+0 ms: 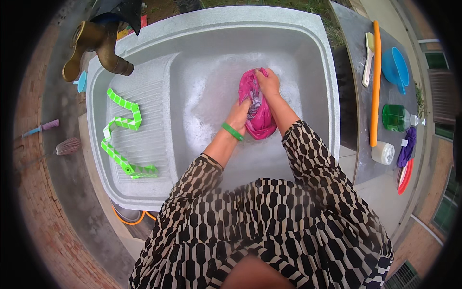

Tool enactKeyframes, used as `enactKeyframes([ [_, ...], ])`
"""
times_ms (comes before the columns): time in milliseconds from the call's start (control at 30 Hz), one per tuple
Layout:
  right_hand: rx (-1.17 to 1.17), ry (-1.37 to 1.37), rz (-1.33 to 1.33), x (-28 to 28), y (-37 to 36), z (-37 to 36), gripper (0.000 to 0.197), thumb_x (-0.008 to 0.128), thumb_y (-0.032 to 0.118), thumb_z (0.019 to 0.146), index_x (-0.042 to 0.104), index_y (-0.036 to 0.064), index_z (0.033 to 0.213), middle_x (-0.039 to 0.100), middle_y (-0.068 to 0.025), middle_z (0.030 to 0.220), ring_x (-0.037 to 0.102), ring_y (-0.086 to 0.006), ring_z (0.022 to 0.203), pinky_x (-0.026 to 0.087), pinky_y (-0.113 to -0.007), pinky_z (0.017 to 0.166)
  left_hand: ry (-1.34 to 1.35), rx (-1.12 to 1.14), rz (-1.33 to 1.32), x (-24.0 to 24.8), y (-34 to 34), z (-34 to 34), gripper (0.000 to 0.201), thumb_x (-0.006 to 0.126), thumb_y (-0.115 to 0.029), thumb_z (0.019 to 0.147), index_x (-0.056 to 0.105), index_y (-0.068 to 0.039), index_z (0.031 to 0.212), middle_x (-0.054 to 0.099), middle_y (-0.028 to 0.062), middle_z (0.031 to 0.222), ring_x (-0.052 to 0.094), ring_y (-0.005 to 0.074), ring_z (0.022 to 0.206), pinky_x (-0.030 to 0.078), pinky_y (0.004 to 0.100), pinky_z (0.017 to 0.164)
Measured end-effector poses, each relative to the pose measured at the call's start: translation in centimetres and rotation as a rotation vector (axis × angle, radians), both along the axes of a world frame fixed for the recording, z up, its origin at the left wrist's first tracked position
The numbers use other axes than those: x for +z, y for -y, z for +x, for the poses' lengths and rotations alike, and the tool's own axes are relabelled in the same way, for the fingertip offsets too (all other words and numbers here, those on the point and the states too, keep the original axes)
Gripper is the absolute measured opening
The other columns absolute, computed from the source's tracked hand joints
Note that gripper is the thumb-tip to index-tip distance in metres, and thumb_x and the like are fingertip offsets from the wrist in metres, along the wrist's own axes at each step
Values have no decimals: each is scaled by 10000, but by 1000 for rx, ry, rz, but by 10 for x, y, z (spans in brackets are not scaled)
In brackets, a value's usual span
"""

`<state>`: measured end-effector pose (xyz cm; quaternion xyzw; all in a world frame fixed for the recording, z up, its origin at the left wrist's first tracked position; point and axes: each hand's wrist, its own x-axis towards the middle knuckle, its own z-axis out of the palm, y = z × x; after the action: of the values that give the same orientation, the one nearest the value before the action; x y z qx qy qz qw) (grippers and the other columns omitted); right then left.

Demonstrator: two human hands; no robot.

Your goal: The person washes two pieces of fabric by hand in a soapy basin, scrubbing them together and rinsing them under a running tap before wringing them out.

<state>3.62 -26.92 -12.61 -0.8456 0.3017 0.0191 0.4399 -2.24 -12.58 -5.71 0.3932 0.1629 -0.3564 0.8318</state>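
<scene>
Over the basin of a grey laundry sink (202, 62), both my hands hold a bright pink piece of fabric (263, 123) with a grey-and-white patterned part in its middle. My right hand (269, 83) pinches its upper edge, fingers closed. Lower on the other side, my left hand (239, 114) grips the fabric's left edge; its fingertips are hidden in the folds. A green band (233, 131) circles my left wrist. Whitish, cloudy suds coat the basin floor around the fabric.
A green-and-white segmented snake puzzle (136, 117) lies on the ribbed washboard at left, below a brass tap (98, 50). On the side table at right are a brush (368, 59), orange tube (375, 86), blue scoop (395, 67), green liquid bottle (394, 118) and white roll (383, 152).
</scene>
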Motion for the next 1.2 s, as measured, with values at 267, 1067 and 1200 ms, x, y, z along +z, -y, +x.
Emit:
enactKeyframes([
  [267, 328, 144, -107, -1, -63, -50, 452, 643, 298, 699, 514, 114, 1092, 501, -211, 1028, 475, -368, 980, 412, -418, 828, -173, 21, 266, -40, -48, 41, 535, 513, -387, 847, 338, -94, 1260, 456, 132, 1185, 452, 251, 1102, 405, 447, 885],
  [1067, 95, -189, -473, 25, 12, -92, 468, 595, 310, 767, 497, 42, 1137, 555, -226, 985, 494, -355, 997, 391, -406, 867, 560, -234, 994, -106, -124, -11, 515, 611, -212, 784, 397, -64, 1229, 521, 103, 1114, 532, 187, 998, 441, 302, 845],
  [1200, 224, -3, 6, 0, -88, -69, 493, 593, 346, 756, 491, 69, 1150, 510, -241, 1001, 469, -385, 996, 397, -401, 853, -81, -222, 401, -13, -71, 10, 538, 506, -363, 857, 324, -36, 1244, 522, 80, 1113, 536, 223, 994, 454, 339, 847],
])
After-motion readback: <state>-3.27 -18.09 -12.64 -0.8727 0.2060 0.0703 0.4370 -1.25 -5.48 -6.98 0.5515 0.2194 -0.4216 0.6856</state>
